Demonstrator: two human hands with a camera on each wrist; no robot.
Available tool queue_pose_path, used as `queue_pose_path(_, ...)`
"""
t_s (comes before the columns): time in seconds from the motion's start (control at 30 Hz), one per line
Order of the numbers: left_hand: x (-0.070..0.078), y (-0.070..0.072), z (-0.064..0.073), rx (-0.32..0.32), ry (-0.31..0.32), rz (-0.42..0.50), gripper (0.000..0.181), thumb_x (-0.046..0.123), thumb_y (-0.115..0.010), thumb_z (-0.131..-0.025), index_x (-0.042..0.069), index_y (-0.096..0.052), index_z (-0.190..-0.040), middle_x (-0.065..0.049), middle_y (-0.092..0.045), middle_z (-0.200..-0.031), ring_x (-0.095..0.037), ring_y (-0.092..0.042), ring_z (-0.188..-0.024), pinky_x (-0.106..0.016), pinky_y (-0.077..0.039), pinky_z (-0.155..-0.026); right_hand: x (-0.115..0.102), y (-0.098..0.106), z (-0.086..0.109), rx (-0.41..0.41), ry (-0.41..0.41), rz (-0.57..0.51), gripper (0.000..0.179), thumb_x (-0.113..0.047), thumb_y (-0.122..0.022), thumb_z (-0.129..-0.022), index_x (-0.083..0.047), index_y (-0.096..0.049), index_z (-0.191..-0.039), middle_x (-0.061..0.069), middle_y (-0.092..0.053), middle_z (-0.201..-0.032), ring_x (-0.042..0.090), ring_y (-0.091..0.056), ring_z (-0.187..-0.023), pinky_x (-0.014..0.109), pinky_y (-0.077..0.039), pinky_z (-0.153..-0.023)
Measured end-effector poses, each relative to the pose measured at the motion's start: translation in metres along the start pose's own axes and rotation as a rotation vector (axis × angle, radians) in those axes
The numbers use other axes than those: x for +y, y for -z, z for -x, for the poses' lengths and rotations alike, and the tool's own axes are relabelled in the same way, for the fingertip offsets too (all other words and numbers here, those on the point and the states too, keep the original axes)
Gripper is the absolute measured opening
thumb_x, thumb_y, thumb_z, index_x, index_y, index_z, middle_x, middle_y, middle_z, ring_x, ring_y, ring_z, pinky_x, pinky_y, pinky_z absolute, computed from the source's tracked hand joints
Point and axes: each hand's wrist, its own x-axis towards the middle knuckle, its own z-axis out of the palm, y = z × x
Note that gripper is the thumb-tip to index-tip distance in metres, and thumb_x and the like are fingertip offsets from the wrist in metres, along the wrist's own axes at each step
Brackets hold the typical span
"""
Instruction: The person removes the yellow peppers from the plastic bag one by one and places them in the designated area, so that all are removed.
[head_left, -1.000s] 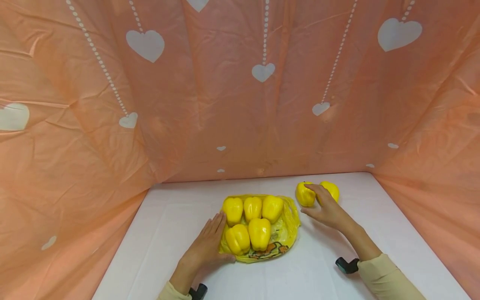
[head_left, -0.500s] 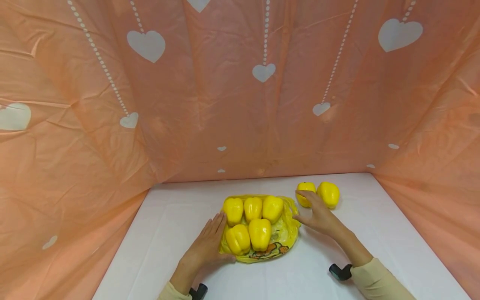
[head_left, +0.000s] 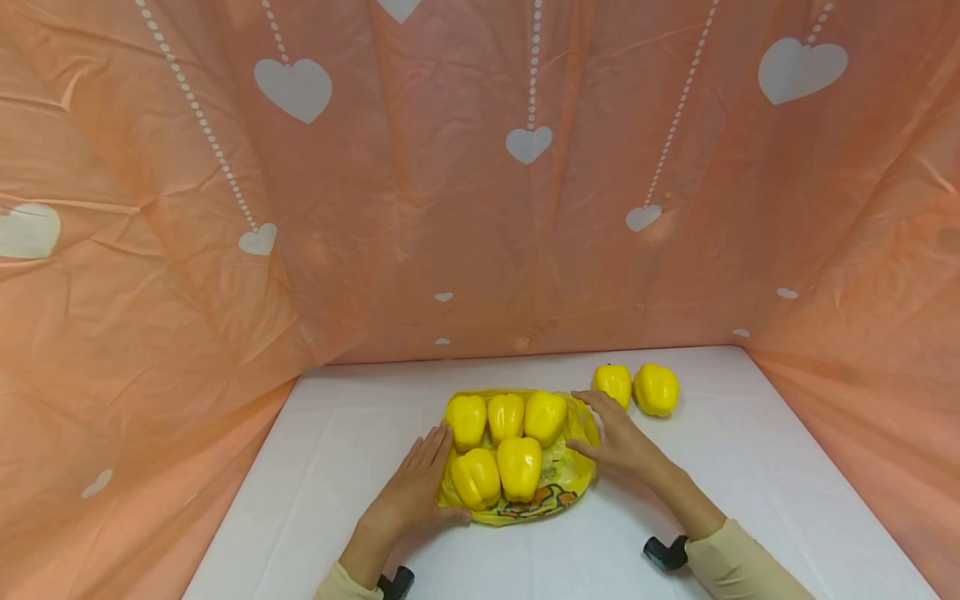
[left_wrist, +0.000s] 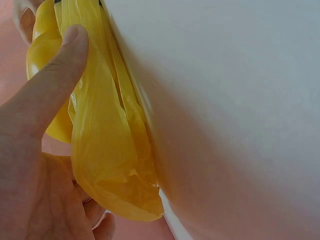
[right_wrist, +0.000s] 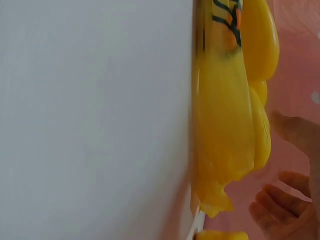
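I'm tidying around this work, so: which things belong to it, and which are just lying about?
Likely part of the job:
yellow plastic bag
five yellow peppers in it
probably the two loose yellow peppers beyond it

Just surroundings:
white tabletop
heart-print sheet

The left hand is held with its fingers stretched out close together and its thumb set apart. The right hand is held with thumb and fingers parted. Both forearms are angled inward.
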Motion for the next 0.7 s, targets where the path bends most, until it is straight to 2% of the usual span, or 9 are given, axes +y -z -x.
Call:
queue_pose_path(0.47,0.000,0.000,0.000,-0.001,0.001,-0.003,0.132,0.055,-0.093,-0.078,-0.007,-0.019,-0.168,-0.024,-0.015,-0.177,-0.039,-0.016,-0.165,-0.055,-0.014,-0.135,-0.011,-0.012,-0.005,-0.006,0.029,-0.030,0.075,-0.018,-0.089,-0.090,0.003,-0.052,-0.151,0.022,-0.058,-0.146,0.044,-0.055,-0.137,0.065,-0.048,-0.115)
queue_pose_path(0.7,0.000,0.000,0.000,-0.003,0.007,-0.001,0.132,0.055,-0.093,-0.078,-0.007,-0.019,-0.168,-0.024,-0.014,-0.178,-0.039,-0.015,-0.165,-0.055,-0.014,-0.135,-0.009,-0.016,-0.008,-0.002,0.044,0.016,0.075,-0.018,-0.089,-0.090,0.005,-0.052,-0.150,0.022,-0.059,-0.143,0.043,-0.058,-0.132,0.063,-0.051,-0.112)
